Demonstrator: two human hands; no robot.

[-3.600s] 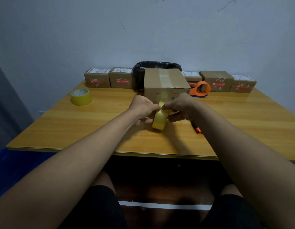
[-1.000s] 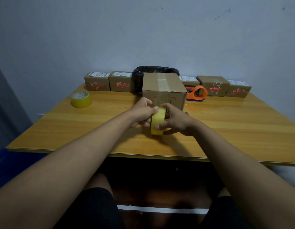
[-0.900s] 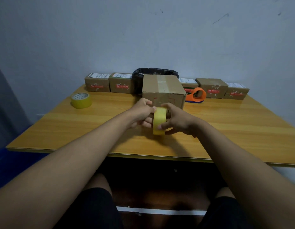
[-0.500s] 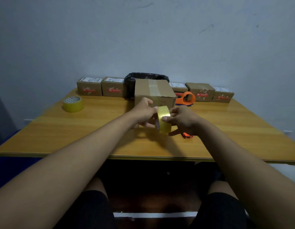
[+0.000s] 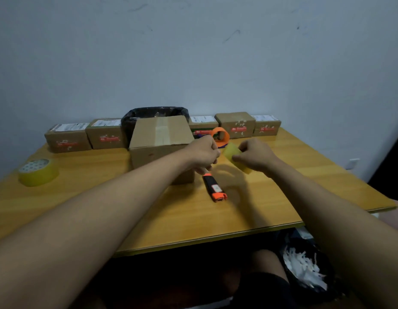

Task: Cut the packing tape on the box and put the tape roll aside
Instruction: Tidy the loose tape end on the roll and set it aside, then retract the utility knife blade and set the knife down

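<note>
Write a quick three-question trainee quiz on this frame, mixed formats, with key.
1. True or false: the right hand holds the yellow tape roll.
2. What lies on the table beside the large box? A) scissors B) utility knife C) marker
3. Fill in: a second tape roll sits on the table's ___ side.

Key: 1 true; 2 B; 3 left.

No text can be read. The small cartons (image 5: 67, 139) along the wall carry white printed labels on top and red marks on the front, but all are too blurred to read. The utility knife (image 5: 213, 186) has a small pale label on its black body, also not readable.
</note>
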